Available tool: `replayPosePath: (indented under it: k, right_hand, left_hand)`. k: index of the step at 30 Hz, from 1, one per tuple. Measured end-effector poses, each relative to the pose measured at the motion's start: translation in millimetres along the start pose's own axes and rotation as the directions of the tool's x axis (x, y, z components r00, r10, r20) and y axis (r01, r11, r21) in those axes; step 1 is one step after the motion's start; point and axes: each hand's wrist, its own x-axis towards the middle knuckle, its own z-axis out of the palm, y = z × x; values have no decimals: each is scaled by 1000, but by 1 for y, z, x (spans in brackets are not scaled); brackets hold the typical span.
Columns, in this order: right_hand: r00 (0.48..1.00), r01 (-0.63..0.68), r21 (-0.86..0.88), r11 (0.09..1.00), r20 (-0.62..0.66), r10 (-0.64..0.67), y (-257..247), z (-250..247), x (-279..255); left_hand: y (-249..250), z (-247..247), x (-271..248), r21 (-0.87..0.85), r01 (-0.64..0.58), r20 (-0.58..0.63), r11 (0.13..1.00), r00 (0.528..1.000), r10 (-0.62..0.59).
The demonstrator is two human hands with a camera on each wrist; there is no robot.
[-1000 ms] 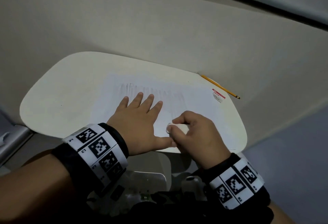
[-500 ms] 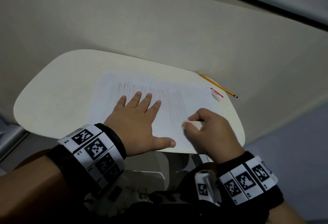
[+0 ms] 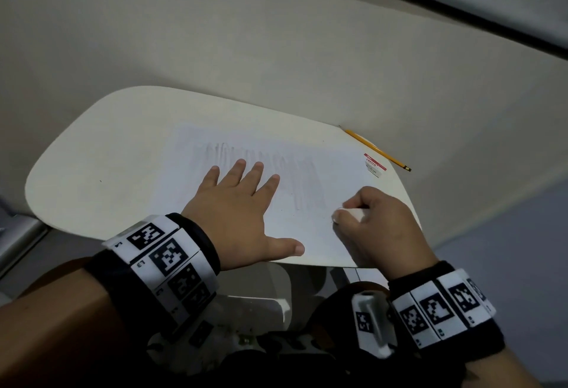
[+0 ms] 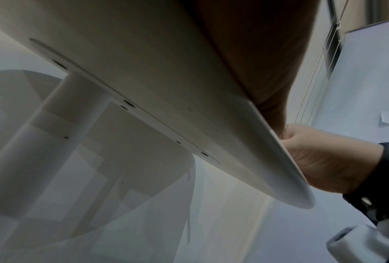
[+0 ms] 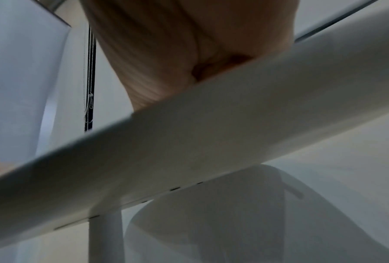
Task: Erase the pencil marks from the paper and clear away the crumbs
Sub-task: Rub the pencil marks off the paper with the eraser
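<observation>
Table (image 3: 92, 172) open at 9 o'clock of paper (image 3: 332, 172): bare surface, free pass. Left hand (image 3: 236, 212) flat on paper centre blocks the 6 o'clock approach. Right hand (image 3: 378, 227) occupies the 4 o'clock corner. Eraser sleeve (image 3: 375, 165) and pencil (image 3: 376, 150) crowd the 2 o'clock edge. Wall (image 3: 276, 49) closes off 12 o'clock, just behind the table.

A: How much of the eraser (image 3: 353, 214) shows?
B: Only a white end; the right hand (image 3: 378, 227) curls over the rest.
A: Any crumbs beside that hand?
B: Possibly a few specks, too small to tell. The wrist views are mostly tabletop (image 5: 211, 142) underside.
</observation>
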Motion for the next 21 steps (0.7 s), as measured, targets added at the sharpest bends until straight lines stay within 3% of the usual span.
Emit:
replayPosePath:
  k: [4,6,12,14,16,18,21]
  right_hand:
    - [985,126,163,979,93,-142,-22,11,-11]
    - [972,169,141,976,138,-188,-24,16,-17]
    - [999,-34,-15,999,9,35,5,-4,-2]
    - [1000,5,29,1000,0,-5,-3,-2,-2]
    - [991,105,126,986,63,-114,-18,6,-8]
    - [970,192,117,974,131,-207,-26,16,-17]
    - [991,98,56,994,83,-103,-12,10,-10]
  left_hand:
    - [1,-1,-1,1,2,0,1000,1000,-2]
    - [1,-2,-1,6,4,3,1000,1000,-4]
    - [1,-2,0,1,5,17,1000,1000,-5]
    - [1,-2,-1,-1,5,20,1000,1000,-5]
    - [1,-3,-1,0,5,17,1000,1000,-5]
    - [1,-3,-2,3,7,10,1000,1000,-7]
    - [1,-2,-2,1,7,9,1000,1000,-7]
